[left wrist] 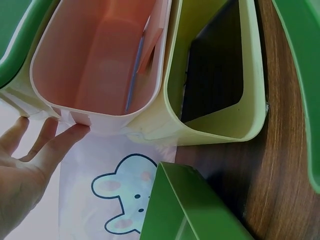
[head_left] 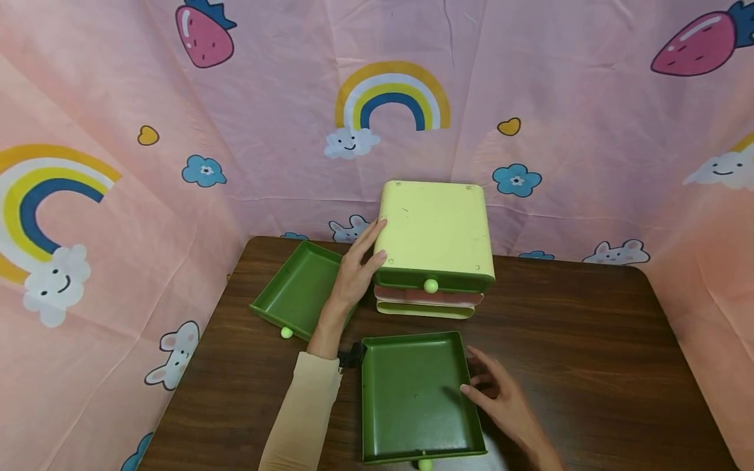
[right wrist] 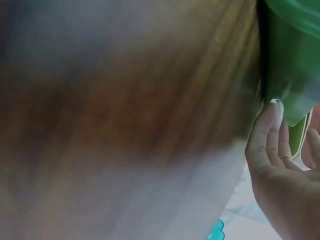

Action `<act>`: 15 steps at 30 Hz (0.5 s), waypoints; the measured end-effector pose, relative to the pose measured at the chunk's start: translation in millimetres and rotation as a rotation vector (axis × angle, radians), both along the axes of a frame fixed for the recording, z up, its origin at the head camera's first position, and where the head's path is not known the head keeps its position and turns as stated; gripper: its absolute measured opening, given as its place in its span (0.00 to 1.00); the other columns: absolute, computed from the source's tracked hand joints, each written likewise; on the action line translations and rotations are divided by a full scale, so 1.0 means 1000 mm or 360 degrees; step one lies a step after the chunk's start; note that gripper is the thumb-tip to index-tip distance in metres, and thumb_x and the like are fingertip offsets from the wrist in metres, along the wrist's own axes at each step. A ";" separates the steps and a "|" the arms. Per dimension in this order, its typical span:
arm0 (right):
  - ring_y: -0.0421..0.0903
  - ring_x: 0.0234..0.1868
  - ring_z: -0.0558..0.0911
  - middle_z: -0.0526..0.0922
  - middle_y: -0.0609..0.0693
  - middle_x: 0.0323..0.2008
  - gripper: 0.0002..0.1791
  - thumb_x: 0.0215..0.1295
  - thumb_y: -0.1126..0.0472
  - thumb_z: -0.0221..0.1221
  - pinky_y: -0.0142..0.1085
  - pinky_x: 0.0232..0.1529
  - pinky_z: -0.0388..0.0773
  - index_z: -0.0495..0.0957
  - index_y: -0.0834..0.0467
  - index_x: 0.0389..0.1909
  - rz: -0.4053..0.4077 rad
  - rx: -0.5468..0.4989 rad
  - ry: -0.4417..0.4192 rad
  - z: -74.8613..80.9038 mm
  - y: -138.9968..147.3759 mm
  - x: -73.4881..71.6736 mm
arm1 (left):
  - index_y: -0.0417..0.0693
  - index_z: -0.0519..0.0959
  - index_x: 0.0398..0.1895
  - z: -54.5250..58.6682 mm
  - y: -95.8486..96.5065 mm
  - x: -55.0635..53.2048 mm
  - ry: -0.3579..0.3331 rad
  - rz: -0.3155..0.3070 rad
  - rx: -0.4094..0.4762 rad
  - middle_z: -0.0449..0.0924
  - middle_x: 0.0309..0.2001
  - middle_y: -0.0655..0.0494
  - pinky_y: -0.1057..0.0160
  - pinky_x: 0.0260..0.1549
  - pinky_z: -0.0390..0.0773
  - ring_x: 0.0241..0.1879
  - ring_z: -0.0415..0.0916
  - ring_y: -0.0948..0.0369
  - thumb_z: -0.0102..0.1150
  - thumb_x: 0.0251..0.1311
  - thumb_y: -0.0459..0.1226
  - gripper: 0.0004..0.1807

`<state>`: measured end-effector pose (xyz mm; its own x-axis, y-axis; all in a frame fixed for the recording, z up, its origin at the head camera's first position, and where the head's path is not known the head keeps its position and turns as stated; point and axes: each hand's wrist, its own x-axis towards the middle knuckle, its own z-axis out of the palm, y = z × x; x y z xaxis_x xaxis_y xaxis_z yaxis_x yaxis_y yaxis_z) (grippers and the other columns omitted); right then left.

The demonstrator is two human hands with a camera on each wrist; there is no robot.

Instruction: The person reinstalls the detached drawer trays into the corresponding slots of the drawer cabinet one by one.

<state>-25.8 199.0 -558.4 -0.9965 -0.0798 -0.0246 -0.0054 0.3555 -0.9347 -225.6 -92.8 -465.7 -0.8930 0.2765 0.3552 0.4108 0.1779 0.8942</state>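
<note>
The yellow-and-pink cabinet (head_left: 436,226) has a green drawer (head_left: 400,281) in its top; its pink middle slot (left wrist: 100,60) holds a slanted panel (left wrist: 154,37) — its yellow bottom slot (left wrist: 253,75) looks dark inside. A second drawer (head_left: 412,412), shallow and green, lies in front of the cabinet, a third drawer (head_left: 294,294) to its left. The left hand (head_left: 351,275) rests extended fingers on the cabinet's left side; the right hand (head_left: 501,399) touches the second drawer's right wall — grasping or released, I cannot tell.

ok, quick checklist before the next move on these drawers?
1. Top green drawer in the upper yellow frame: ok.
2. Left hand touching the stack: ok, at its left side.
3. Pink middle frame and lower yellow frame free of drawers: ok.
4. Front green drawer upright, empty: ok.
5. Right hand gripping it: cannot tell.
6. Left green drawer empty: cannot tell, arm hides part.
</note>
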 end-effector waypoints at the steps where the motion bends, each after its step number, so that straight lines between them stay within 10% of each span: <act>1: 0.50 0.44 0.82 0.76 0.55 0.57 0.37 0.61 0.61 0.69 0.36 0.37 0.82 0.67 0.51 0.72 0.0007 0.0009 0.0027 -0.001 0.000 0.001 | 0.67 0.61 0.76 0.000 0.000 0.000 0.0002 0.0002 0.0000 0.52 0.77 0.62 0.41 0.69 0.53 0.76 0.46 0.64 0.50 0.73 0.52 0.30; 8: 0.50 0.47 0.81 0.73 0.55 0.58 0.34 0.61 0.60 0.70 0.37 0.42 0.81 0.71 0.51 0.69 -0.0021 0.0028 0.0058 -0.006 0.001 0.003 | 0.59 0.61 0.77 0.003 0.001 0.001 0.0001 0.0005 -0.0002 0.52 0.78 0.56 0.41 0.69 0.52 0.77 0.46 0.58 0.50 0.74 0.43 0.29; 15: 0.48 0.46 0.81 0.74 0.52 0.58 0.32 0.62 0.55 0.69 0.36 0.42 0.80 0.72 0.46 0.68 -0.0015 0.0035 -0.0047 -0.004 0.000 0.005 | 0.43 0.60 0.76 0.032 0.003 0.017 -0.0044 -0.0020 -0.0009 0.51 0.77 0.41 0.38 0.69 0.51 0.77 0.45 0.46 0.49 0.73 0.35 0.29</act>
